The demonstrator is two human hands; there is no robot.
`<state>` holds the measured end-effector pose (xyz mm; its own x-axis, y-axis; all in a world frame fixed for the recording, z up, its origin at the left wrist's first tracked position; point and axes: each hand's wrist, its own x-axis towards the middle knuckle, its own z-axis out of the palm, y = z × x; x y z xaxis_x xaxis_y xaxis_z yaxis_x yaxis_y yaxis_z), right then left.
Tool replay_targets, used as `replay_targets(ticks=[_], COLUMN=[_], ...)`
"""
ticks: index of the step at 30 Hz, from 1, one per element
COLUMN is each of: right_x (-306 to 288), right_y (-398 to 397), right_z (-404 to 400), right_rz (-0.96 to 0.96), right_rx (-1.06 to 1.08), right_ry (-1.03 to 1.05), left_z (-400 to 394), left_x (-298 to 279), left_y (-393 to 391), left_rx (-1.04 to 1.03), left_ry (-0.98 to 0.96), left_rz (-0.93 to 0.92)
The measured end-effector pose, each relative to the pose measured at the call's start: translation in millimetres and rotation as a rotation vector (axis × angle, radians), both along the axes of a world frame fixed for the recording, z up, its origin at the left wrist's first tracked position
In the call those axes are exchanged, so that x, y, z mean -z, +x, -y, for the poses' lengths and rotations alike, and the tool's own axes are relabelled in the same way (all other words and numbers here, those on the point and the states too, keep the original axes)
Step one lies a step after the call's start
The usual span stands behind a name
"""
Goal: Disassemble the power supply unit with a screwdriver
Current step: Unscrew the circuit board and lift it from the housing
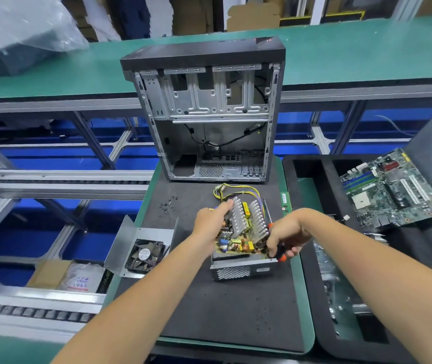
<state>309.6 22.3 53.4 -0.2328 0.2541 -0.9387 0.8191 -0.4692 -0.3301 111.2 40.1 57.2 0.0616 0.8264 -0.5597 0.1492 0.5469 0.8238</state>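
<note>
Right hand (285, 239) curled round the orange-and-black handle of the screwdriver (279, 252), at the near right corner of the open power supply unit (238, 248). Left hand (211, 219) gripping the far end of 1 of its 2 finned heatsinks (238, 219). Left of that hand, the removed cover with fan (144, 254); beyond it, loose screws (167, 204) on the desk (225, 311). Farther ahead, the empty computer case (207, 114). Right of the right hand, a motherboard (393, 190).

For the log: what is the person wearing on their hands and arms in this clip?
Nothing shows on either. The left hand and right hand are bare, with no gloves. Both forearms are uncovered up to the frame's lower edge, with no sleeves in view. No watch, wrist strap or ring is visible at this resolution.
</note>
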Motion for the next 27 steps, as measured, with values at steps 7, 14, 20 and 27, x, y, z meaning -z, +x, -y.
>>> replay_targets(ticks=[7,14,20,27], right_x=[-12.3,-15.2,-8.2,-20.3], right_y=[0.0,-0.1,-3.6,-9.1], right_z=[-6.1,-1.1,1.3,0.8], right_rz=[0.055,-0.053,-0.087,-0.077], right_rx=[-0.073,-0.020,0.139,0.129], right_ry=[0.107,0.093,0.129,0.141], left_z=[1.6,-0.1,-4.7,-14.4], left_x=[-17.7,-27.6,-25.9,-28.2], left_y=[9.2,9.5,9.3,-4.2], left_rx=[-0.042,-0.045,0.017,0.060], left_ry=[0.073,0.129,0.181,0.108], left_rz=[-0.040,-0.063,-0.085,-0.026])
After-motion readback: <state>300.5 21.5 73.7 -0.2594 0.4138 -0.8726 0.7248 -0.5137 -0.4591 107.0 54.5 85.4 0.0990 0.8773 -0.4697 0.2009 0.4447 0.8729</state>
